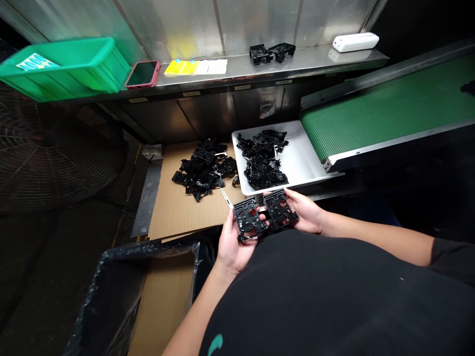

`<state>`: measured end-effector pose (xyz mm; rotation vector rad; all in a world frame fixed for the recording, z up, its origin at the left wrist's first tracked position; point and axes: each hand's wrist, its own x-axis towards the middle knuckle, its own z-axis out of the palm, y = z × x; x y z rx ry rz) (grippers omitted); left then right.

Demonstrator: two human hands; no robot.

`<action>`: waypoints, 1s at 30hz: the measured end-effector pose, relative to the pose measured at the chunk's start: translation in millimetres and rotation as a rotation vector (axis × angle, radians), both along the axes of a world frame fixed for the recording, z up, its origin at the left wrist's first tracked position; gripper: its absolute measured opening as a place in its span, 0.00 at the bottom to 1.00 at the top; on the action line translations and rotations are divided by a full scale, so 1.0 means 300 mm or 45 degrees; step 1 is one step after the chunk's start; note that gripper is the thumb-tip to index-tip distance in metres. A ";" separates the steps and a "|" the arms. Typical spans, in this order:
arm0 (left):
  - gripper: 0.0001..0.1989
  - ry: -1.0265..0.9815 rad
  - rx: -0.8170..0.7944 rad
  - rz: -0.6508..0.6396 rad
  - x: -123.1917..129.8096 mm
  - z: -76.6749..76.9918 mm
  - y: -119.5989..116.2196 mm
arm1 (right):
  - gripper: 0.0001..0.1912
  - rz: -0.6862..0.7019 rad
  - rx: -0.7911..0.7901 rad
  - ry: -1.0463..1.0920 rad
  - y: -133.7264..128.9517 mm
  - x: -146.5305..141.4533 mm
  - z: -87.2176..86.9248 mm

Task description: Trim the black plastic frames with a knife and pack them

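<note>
In the head view, both your hands are busy, low and just right of center in the frame. Your left hand [237,242] has its fingers around one flat black plastic frame [248,219], thumb along the left edge. Your right hand [306,212] holds a second black frame [280,210] by its right side. The two frames are right beside each other, faces up toward you, slightly tilted; can't tell if they touch.

There's a pale pointed strip [225,198] by your left thumb, but I can't tell whether you're gripping it or it's lying there.

Just above your hands is a white tray [306,160] with a heap of black parts [261,160] in its left half. Left of that, a loose pile of similar parts [204,168] sits on the cardboard [176,205] covering the bench [143,202].

The green conveyor [389,109] runs in from the right edge, its near end above the tray's right side. Up top, your metal shelf [237,74] carries a green bin [85,69] at upper left, then a phone [143,74], two more black parts [272,53] and a white device [355,42].
</note>
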<state>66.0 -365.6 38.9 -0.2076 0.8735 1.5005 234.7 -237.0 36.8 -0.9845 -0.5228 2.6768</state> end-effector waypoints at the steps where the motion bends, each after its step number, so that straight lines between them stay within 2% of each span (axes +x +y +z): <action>1: 0.28 0.000 0.003 0.001 -0.001 0.000 -0.001 | 0.30 -0.001 -0.003 0.003 -0.001 0.000 -0.002; 11: 0.26 -0.029 -0.006 -0.003 -0.009 -0.009 -0.011 | 0.29 0.013 -0.011 0.095 -0.009 0.001 -0.027; 30: 0.26 0.005 -0.011 -0.008 -0.012 -0.016 -0.015 | 0.30 -0.057 -0.051 0.121 -0.021 -0.002 -0.003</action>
